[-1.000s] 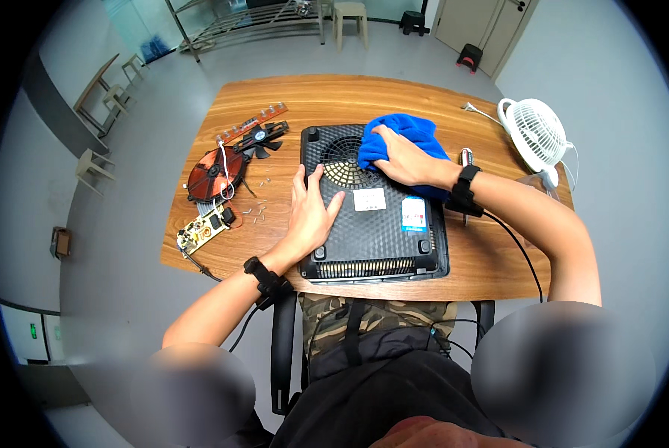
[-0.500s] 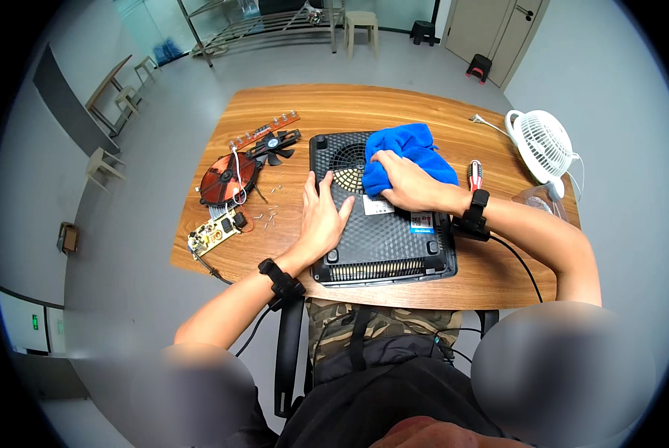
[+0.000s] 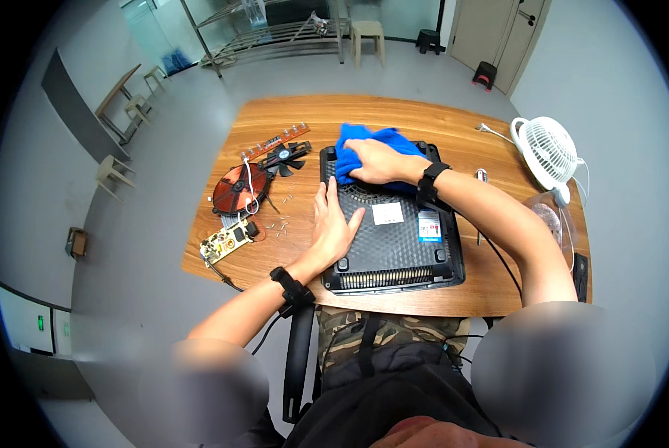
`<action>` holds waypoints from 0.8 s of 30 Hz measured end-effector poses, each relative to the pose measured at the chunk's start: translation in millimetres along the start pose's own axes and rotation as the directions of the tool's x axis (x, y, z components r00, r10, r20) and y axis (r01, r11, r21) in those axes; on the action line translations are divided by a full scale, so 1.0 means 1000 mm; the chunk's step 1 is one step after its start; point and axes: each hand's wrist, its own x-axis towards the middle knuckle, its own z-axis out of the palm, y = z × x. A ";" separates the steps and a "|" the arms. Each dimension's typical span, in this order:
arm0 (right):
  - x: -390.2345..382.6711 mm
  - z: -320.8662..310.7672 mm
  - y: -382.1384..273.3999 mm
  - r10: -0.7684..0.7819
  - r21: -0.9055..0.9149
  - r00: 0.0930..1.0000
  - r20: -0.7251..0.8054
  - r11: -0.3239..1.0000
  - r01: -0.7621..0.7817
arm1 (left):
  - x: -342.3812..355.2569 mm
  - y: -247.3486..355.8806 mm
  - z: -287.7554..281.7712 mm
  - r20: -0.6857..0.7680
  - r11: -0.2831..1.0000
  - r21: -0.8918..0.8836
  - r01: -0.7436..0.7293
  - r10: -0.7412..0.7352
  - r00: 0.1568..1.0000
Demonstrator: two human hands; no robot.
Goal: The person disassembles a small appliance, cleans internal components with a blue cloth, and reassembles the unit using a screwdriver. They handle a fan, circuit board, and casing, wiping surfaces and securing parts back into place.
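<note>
A black induction cooker housing (image 3: 383, 254) lies with its vented, footed underside up near the table's front edge. My right hand (image 3: 383, 163) is closed on a bunched blue cloth (image 3: 389, 137) and presses it on the far part of the housing, over the round vent grille. The cloth and that hand hide much of the grille. On the housing's left side rests my left hand (image 3: 334, 230), fingers stretched out and holding nothing. Two labels, one white (image 3: 386, 213) and one blue and white, show on the housing.
Left of the housing lie a copper coil (image 3: 233, 190), a circuit board (image 3: 226, 240), a small black fan (image 3: 283, 157), an orange strip (image 3: 271, 142) and several screws (image 3: 280, 225). A screwdriver (image 3: 481, 176), partly hidden by my right arm, and a white fan (image 3: 547, 153) lie to the right.
My right hand has moved the blue cloth left and toward the far edge of the housing. My left hand stays at the housing's left side. The whole view has shifted slightly.
</note>
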 end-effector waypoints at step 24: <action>-0.127 -0.044 -0.045 -0.018 -0.033 0.943 0.333 0.999 0.031 | -0.004 -0.008 0.001 -0.034 0.995 -0.080 -0.057 0.055 0.998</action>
